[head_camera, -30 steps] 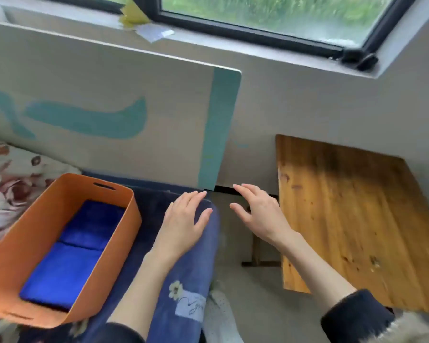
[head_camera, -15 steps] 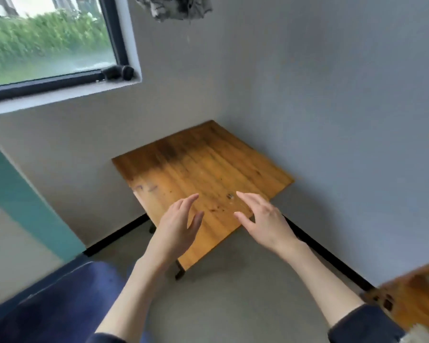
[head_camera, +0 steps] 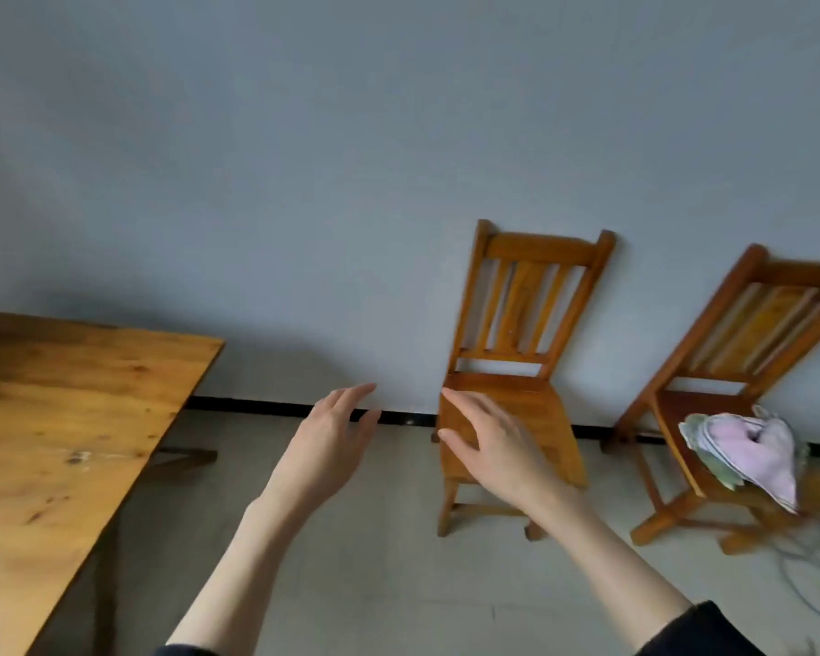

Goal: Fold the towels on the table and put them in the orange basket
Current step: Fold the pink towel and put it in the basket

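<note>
Both my hands are raised in front of me with nothing in them. My left hand point(head_camera: 331, 445) hovers over the floor, fingers straight and spread. My right hand point(head_camera: 488, 445) is held in front of a small wooden chair point(head_camera: 536, 324), fingers relaxed. The wooden table point(head_camera: 58, 419) lies at the left with a bare top. A bundle of pink and green towels point(head_camera: 749, 447) rests on the seat of a second wooden chair point(head_camera: 730, 362) at the right. The orange basket is out of view.
A grey wall with a black skirting strip point(head_camera: 256, 405) runs behind the chairs. A grey cable point(head_camera: 815, 575) loops on the floor at the lower right. Light floor point(head_camera: 375, 584) lies between the table and the chairs.
The view has swung to the right: the basket and window have left the frame, and two chairs with towels have come in. Both hands stay raised and hold nothing.
</note>
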Demonstrator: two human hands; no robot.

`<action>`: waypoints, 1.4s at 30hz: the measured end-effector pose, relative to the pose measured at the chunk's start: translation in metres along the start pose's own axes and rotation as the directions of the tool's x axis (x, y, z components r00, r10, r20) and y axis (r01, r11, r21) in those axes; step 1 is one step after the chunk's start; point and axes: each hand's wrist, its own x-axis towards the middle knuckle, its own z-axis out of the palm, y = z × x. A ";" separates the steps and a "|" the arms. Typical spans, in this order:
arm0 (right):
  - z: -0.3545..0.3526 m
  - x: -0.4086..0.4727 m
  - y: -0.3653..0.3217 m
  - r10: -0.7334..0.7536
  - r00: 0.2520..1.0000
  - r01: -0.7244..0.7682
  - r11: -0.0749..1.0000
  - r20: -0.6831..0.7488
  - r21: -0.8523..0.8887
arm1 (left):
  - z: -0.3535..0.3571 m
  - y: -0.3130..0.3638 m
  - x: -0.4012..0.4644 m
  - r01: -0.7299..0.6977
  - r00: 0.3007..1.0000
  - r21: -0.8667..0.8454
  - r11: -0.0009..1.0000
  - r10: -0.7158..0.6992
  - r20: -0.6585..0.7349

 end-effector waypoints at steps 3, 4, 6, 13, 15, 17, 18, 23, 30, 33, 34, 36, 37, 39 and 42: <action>-0.038 -0.037 0.064 0.148 0.986 -0.148 0.989 -0.072 0.001 | 0.058 0.056 0.023 -0.103 0.988 -0.055 0.993 0.109 0.111; -0.050 -0.050 0.084 0.192 0.976 -0.193 0.981 -0.101 -0.004 | 0.076 0.074 0.030 -0.150 0.975 -0.065 0.987 0.159 0.154; -0.070 -0.074 0.121 0.281 0.947 -0.284 0.959 -0.157 0.004 | 0.110 0.110 0.043 -0.234 0.939 -0.082 0.969 0.247 0.241; -0.129 -0.137 0.226 0.518 0.793 -0.523 0.849 -0.320 0.078 | 0.215 0.216 0.083 -0.426 0.782 -0.161 0.890 0.452 0.429; -0.142 -0.145 0.254 0.558 0.753 -0.562 0.821 -0.348 0.101 | 0.244 0.239 0.092 -0.447 0.746 -0.184 0.875 0.479 0.463; -0.153 -0.148 0.284 0.591 0.721 -0.595 0.796 -0.363 0.114 | 0.274 0.260 0.104 -0.454 0.715 -0.199 0.869 0.488 0.500; -0.158 -0.148 0.301 0.603 0.710 -0.607 0.786 -0.365 0.117 | 0.289 0.270 0.112 -0.457 0.700 -0.200 0.867 0.489 0.520; -0.191 -0.135 0.385 0.677 0.650 -0.680 0.721 -0.345 0.132 | 0.365 0.324 0.177 -0.521 0.621 -0.199 0.830 0.529 0.578; -0.236 -0.144 0.482 0.777 0.535 -0.763 0.613 -0.332 0.205 | 0.464 0.400 0.245 -0.593 0.500 -0.210 0.777 0.560 0.660; -0.246 -0.157 0.523 0.815 0.509 -0.787 0.571 -0.277 0.232 | 0.510 0.420 0.250 -0.595 0.433 -0.211 0.776 0.530 0.729; -0.248 -0.161 0.539 0.825 0.504 -0.796 0.558 -0.254 0.234 | 0.526 0.424 0.251 -0.596 0.411 -0.202 0.777 0.511 0.755; -0.251 -0.167 0.571 0.844 0.492 -0.809 0.534 -0.213 0.246 | 0.558 0.431 0.252 -0.589 0.382 -0.183 0.787 0.470 0.796; -0.252 -0.169 0.588 0.851 0.487 -0.813 0.524 -0.195 0.255 | 0.575 0.434 0.254 -0.581 0.376 -0.171 0.796 0.449 0.811; -0.254 -0.170 0.626 0.857 0.490 -0.816 0.515 -0.157 0.263 | 0.610 0.443 0.259 -0.555 0.385 -0.143 0.819 0.406 0.829; -0.257 -0.165 0.695 0.847 0.524 -0.816 0.528 -0.086 0.234 | 0.669 0.457 0.268 -0.465 0.442 -0.093 0.880 0.322 0.838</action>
